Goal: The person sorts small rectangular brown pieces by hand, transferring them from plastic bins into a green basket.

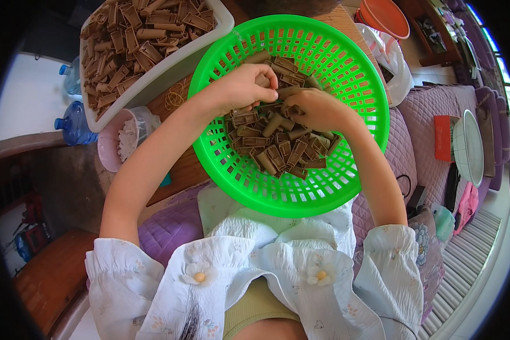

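Observation:
A round green plastic basket [292, 209] with slotted walls rests in front of me, tilted toward me. Small brown plastic pieces [283, 148], some box-like and some half-round, lie heaped in it. Over the heap's upper left, my left hand [245, 88] is closed in a pinch; whatever is between the fingertips is too small or hidden to tell. My right hand [318, 107] reaches among the pieces at the upper right of the heap. Its fingers are curled together against them, and what they grip is hidden. The two hands are close but apart.
At the upper left, a white bin [221, 22] holds many more brown pieces. Below it are a pink tub [109, 148] with white crumpled material, a blue-capped water bottle [73, 124] and rubber bands [175, 97]. A quilted purple sofa [402, 136] runs along the right.

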{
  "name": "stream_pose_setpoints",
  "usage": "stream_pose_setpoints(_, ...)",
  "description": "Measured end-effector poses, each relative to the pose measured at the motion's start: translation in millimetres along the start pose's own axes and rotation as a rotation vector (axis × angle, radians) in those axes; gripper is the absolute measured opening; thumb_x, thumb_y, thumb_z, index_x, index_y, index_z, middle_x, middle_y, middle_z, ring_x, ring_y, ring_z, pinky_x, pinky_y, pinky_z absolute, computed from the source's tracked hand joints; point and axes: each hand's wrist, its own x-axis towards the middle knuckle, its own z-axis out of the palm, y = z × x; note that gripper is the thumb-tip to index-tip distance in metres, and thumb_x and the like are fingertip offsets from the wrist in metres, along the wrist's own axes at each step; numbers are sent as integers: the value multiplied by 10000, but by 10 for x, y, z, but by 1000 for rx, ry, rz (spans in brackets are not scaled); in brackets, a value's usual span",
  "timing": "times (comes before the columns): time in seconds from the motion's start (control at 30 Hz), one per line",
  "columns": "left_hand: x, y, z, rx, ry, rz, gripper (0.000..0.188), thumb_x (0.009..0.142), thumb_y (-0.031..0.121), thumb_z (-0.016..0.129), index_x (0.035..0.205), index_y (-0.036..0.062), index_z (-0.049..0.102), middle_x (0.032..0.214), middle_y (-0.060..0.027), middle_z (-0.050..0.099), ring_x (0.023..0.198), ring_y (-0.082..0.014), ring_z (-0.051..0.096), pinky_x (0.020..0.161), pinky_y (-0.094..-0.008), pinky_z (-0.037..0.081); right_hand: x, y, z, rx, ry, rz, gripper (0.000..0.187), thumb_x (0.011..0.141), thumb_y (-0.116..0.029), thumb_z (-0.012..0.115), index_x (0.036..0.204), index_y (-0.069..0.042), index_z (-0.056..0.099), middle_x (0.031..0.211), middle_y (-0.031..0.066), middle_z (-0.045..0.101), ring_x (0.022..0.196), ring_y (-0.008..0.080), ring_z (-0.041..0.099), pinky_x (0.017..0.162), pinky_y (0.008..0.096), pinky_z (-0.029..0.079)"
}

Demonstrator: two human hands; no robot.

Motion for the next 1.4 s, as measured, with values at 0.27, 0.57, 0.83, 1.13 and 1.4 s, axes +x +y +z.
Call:
stream_pose_setpoints(0.27, -25, 6, -55, 121, -433, -113, 198, 727, 129, 607, 889, 41, 536, 597, 67, 438, 504, -28, 403, 435, -181, 309, 7, 75, 53, 5, -100, 66, 189, 678, -45, 538, 843, -41, 630, 772, 166, 616, 780, 331, 595, 699, 426, 463)
stream_pose_setpoints(0.57, 35, -263, 20, 1056, -27, 136, 192, 646, 120, 660, 815, 56, 595, 857, -92, 590, 783, -282, 580, 682, -391, 466, -76, -11, -317, 173, 201, 272, 156, 743, -66, 573, 875, 3, 618, 760, 81, 621, 656, 162, 576, 616, 289, 451)
stream_pose_setpoints(0.83, -90, -241, 171, 1314, -34, 238, 227, 630, 141, 694, 819, 67, 591, 839, -107, 536, 788, -291, 586, 685, -412, 474, -128, 9, -444, 1035, 413, 361, 212, 805, -248, 639, 891, -70, 561, 769, 15, 583, 607, 76, 506, 520, 219, 400)
stream_pose_setpoints(1.13, -62, -166, 214, 951, 153, 401, 105, 708, 70, 579, 811, 63, 564, 868, -94, 506, 753, -287, 582, 656, -401, 474, -171, 86, -459, 1682, 518, 339, 151, 802, -107, 626, 905, -81, 518, 876, 67, 589, 718, 147, 587, 517, 212, 467)
stream_pose_setpoints(1.4, -87, -178, 277, 713, -675, 503, 225, 725, 63, 540, 919, 115, 642, 1154, -74, 477, 1057, -228, 490, 861, -337, 417, -219, 227, -512, 1841, 424, 137, 247, 791, 29, 543, 1027, -14, 484, 890, 109, 556, 780, 178, 608, 629, 266, 568)
